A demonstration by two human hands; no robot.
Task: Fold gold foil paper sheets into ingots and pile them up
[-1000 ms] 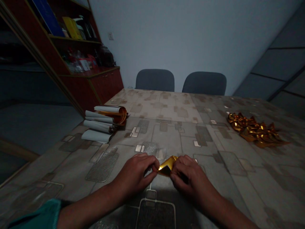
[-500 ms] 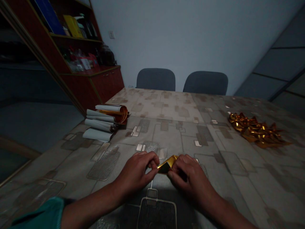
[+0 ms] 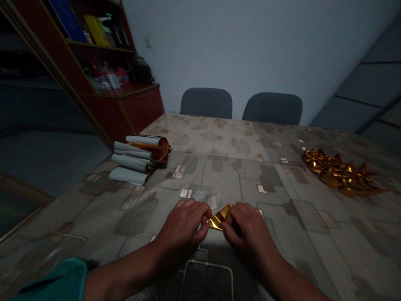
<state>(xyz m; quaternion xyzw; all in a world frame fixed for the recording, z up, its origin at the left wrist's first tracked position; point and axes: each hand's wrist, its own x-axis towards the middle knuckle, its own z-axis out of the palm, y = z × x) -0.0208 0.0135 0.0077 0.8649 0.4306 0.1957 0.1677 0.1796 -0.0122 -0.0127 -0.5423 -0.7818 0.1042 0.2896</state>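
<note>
A small folded piece of gold foil [image 3: 220, 218] sits low over the tabletop between my two hands. My left hand [image 3: 183, 223] pinches its left end, with the fingers curled over it. My right hand [image 3: 247, 228] holds its right end, and the fingers hide part of the foil. Off to the right lies a heap of crumpled gold foil folds [image 3: 340, 173]. Several white-backed rolled sheets with gold inner faces [image 3: 131, 161] are stacked at the left of the table, well away from both hands.
The table has a patterned beige and grey cover [image 3: 225, 177]. A dark red shelf cabinet [image 3: 138, 106] holding books and bags stands at the back left. Two grey chair backs [image 3: 206, 102] [image 3: 272, 108] stand beyond the far edge. A teal sleeve [image 3: 53, 282] shows on my left forearm.
My hands have come slightly closer over the foil, which now looks flatter and more pressed down. The whole view has drifted a little, with the table appearing slightly shifted.
</note>
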